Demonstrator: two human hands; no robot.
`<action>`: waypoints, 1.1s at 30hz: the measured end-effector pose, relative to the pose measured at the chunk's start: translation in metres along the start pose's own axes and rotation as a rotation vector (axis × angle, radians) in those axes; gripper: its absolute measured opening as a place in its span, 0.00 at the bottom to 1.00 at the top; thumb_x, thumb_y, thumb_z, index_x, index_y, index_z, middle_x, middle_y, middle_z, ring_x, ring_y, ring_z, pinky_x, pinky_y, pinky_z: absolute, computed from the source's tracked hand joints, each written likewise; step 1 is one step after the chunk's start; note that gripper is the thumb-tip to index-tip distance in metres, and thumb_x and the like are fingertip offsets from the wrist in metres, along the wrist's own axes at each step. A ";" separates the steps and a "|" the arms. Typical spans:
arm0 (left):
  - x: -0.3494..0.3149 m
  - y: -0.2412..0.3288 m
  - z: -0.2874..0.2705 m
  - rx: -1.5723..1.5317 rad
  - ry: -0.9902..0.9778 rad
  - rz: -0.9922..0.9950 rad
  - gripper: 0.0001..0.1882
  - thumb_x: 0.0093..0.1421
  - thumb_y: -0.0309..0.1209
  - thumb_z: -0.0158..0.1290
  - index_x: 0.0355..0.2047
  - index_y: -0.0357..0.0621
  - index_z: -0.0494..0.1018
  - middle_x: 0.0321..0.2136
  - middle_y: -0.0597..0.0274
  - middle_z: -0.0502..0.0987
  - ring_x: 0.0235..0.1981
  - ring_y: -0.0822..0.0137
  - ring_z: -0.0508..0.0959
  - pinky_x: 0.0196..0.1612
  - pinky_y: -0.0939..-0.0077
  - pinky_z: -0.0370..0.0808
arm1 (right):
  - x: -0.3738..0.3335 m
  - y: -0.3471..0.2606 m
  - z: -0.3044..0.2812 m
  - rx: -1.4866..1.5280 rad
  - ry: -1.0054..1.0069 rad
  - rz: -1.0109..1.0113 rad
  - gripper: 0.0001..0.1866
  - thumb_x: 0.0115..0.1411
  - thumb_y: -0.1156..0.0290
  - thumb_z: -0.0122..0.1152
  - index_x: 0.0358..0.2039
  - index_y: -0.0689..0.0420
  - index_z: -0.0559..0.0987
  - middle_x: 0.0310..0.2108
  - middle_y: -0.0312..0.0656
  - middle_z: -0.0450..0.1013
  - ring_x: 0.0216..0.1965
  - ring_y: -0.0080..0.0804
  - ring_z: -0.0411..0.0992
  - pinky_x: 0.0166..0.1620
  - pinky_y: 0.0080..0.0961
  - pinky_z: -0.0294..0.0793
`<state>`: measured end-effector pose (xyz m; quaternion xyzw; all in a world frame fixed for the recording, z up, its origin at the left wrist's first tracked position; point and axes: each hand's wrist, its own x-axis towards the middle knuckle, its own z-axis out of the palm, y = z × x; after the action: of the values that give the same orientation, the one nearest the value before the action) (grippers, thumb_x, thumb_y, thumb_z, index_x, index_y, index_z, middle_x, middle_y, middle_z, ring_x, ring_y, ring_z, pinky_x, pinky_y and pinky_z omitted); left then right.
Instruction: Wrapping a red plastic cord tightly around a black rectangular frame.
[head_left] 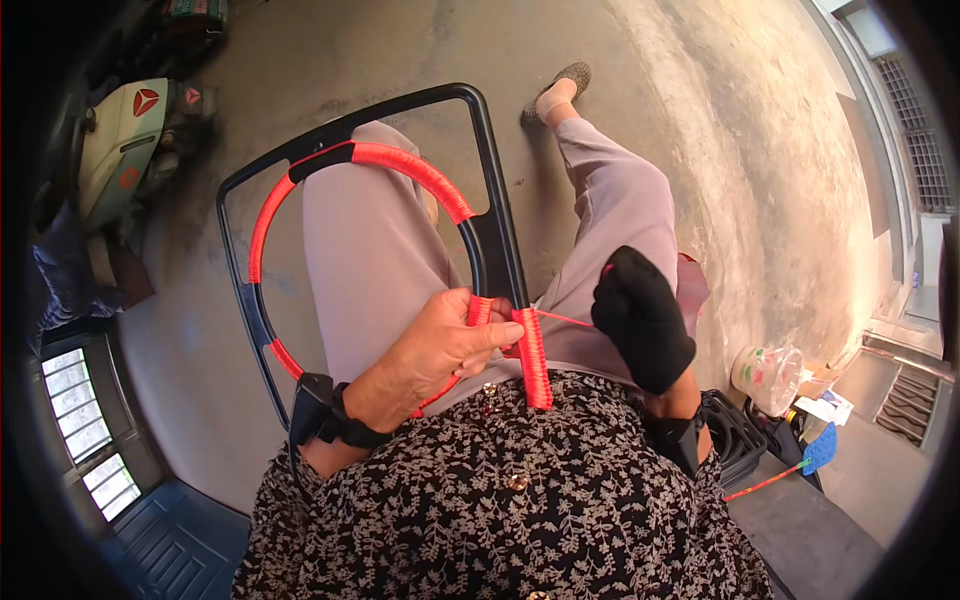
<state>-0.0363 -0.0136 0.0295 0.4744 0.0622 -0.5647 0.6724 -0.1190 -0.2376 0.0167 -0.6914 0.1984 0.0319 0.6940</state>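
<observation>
A black frame (497, 190), roughly rectangular with a round ring inside, rests across my lap. Glossy red cord is wound tightly round parts of the ring (415, 172) and round the lower end of the frame's right side (534, 365). My left hand (435, 345) is closed round the lower right of the frame, thumb lying against the red winding. From that winding a taut strand of red cord (565, 318) runs right to my right hand (645, 320). A black glove covers that hand, which is closed on the cord; its fingertips are hidden.
Right of me are a black crate (735, 440), a clear plastic bag (775, 378) and a blue pad (820, 447) with a red cord leading from it. A white and green machine (125, 150) stands far left. Low at left is a blue plastic surface (180, 545).
</observation>
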 end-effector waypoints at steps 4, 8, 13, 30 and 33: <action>-0.016 -0.015 -0.003 -0.118 0.102 0.025 0.08 0.59 0.23 0.56 0.37 0.40 0.69 0.22 0.70 0.70 0.13 0.83 0.62 0.15 0.89 0.58 | -0.003 0.009 0.015 0.685 -0.067 0.304 0.08 0.63 0.69 0.50 0.26 0.50 0.67 0.19 0.29 0.57 0.19 0.18 0.55 0.24 0.15 0.56; -0.019 -0.014 -0.003 -0.070 0.149 0.122 0.09 0.59 0.22 0.56 0.36 0.39 0.67 0.23 0.68 0.71 0.12 0.82 0.63 0.14 0.89 0.58 | 0.002 0.001 0.011 0.731 -0.179 0.223 0.04 0.63 0.68 0.50 0.32 0.52 0.69 0.19 0.28 0.58 0.18 0.17 0.55 0.23 0.16 0.56; -0.012 -0.014 0.004 -0.103 0.088 0.129 0.09 0.58 0.24 0.57 0.36 0.38 0.68 0.22 0.68 0.71 0.12 0.82 0.63 0.13 0.88 0.57 | -0.005 -0.015 -0.011 0.442 -0.087 0.053 0.16 0.59 0.73 0.56 0.47 0.61 0.68 0.30 0.43 0.75 0.28 0.29 0.74 0.36 0.25 0.74; -0.011 -0.025 0.000 -0.059 0.039 0.230 0.08 0.58 0.21 0.53 0.39 0.36 0.70 0.30 0.60 0.75 0.20 0.76 0.72 0.21 0.88 0.69 | -0.006 -0.010 -0.026 0.093 -0.197 0.018 0.10 0.58 0.76 0.59 0.40 0.64 0.76 0.29 0.39 0.75 0.27 0.22 0.73 0.32 0.19 0.74; -0.009 -0.028 0.001 -0.043 0.091 0.331 0.11 0.56 0.19 0.52 0.40 0.36 0.69 0.31 0.61 0.75 0.22 0.74 0.73 0.26 0.86 0.72 | 0.001 0.000 -0.005 -0.395 -0.150 -0.187 0.04 0.55 0.76 0.62 0.32 0.58 0.80 0.27 0.38 0.76 0.26 0.28 0.74 0.32 0.21 0.72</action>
<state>-0.0630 -0.0060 0.0196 0.4889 0.0256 -0.4225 0.7627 -0.1188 -0.2424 0.0165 -0.8248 0.0715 0.0569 0.5581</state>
